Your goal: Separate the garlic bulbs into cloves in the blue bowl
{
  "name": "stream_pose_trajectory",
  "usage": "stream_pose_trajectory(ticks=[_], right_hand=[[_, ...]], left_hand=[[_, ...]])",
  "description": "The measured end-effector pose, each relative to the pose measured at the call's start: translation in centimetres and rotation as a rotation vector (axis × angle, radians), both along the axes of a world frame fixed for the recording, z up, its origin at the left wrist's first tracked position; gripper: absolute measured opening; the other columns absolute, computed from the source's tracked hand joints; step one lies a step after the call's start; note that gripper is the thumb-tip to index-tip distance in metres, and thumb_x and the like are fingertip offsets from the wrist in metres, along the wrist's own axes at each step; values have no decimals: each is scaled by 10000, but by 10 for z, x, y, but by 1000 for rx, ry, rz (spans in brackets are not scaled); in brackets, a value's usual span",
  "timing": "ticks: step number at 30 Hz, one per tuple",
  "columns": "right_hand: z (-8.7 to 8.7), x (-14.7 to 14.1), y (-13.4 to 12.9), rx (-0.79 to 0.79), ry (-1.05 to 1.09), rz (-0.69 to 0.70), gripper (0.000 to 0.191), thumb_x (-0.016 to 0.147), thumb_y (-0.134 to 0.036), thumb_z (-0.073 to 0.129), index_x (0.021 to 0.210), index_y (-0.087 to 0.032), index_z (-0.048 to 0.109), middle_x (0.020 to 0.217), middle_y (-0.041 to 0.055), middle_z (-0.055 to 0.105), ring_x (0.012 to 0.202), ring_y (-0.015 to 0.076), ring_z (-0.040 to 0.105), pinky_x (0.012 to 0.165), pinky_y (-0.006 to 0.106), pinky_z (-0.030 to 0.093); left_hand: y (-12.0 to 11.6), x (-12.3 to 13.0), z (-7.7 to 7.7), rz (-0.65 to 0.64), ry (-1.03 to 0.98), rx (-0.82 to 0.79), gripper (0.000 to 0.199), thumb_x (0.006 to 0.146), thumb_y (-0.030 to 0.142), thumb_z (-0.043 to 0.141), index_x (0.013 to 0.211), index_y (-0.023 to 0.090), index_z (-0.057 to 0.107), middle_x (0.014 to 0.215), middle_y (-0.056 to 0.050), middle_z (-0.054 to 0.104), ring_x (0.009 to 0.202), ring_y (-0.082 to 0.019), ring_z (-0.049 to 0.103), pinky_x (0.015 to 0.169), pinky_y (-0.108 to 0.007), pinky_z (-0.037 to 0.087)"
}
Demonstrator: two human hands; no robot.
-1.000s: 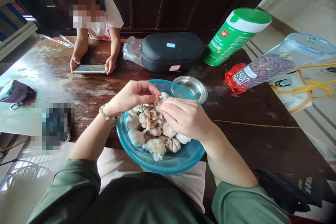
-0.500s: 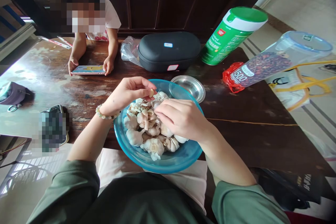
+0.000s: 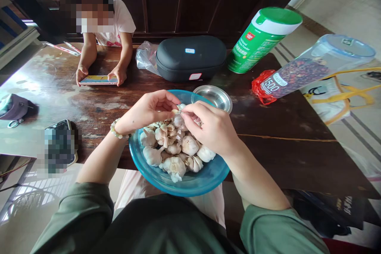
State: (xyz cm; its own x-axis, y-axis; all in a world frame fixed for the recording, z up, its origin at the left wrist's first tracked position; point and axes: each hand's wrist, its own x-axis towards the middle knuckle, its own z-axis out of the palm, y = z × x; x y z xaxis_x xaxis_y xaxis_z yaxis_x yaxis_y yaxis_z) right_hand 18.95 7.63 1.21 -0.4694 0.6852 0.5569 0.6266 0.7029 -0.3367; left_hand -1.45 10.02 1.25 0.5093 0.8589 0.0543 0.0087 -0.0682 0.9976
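A blue bowl [image 3: 212, 176] stands nearest, at the edge of the table [image 3: 282, 162], with garlic bulbs [image 3: 175, 166] heaped inside. Over its far part, the left hand [image 3: 150, 110] and right hand [image 3: 214, 127] meet, fingertips of both pinching a small garlic piece [image 3: 179, 107]. Beyond sit a metal dish [image 3: 218, 97] and, farther back, a black case [image 3: 190, 61].
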Motion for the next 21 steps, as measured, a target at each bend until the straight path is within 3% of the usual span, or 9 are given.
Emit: stream_pose_trajectory(ticks=[9, 17, 21], right_hand=[[-2, -1, 0, 41, -40, 19, 114, 896, -164, 521, 852, -168, 626, 767, 25, 669, 645, 128, 597, 620, 248, 466], [-1, 0, 1, 56, -86, 17, 143, 879, -129, 500, 791, -173, 603, 717, 13, 639, 642, 128, 594, 645, 246, 461], [-1, 0, 1, 29, -81, 22, 141, 873, -121, 504, 790, -165, 609, 720, 13, 634, 639, 124, 588, 641, 241, 463]], left_hand=[[-1, 0, 1, -45, 103, 81, 317, 779, 284, 711, 1026, 113, 608, 897, -54, 655, 830, -128, 627, 782, -242, 521], [0, 0, 0, -112, 100, 94, 295, 818, 243, 658, 1069, 111, 579, 964, -82, 663, 905, -163, 645, 809, -275, 527], [-1, 0, 2, -130, 187, 175, 325, 810, 268, 669, 1074, 98, 583, 889, -66, 676, 814, -140, 645, 739, -246, 527]])
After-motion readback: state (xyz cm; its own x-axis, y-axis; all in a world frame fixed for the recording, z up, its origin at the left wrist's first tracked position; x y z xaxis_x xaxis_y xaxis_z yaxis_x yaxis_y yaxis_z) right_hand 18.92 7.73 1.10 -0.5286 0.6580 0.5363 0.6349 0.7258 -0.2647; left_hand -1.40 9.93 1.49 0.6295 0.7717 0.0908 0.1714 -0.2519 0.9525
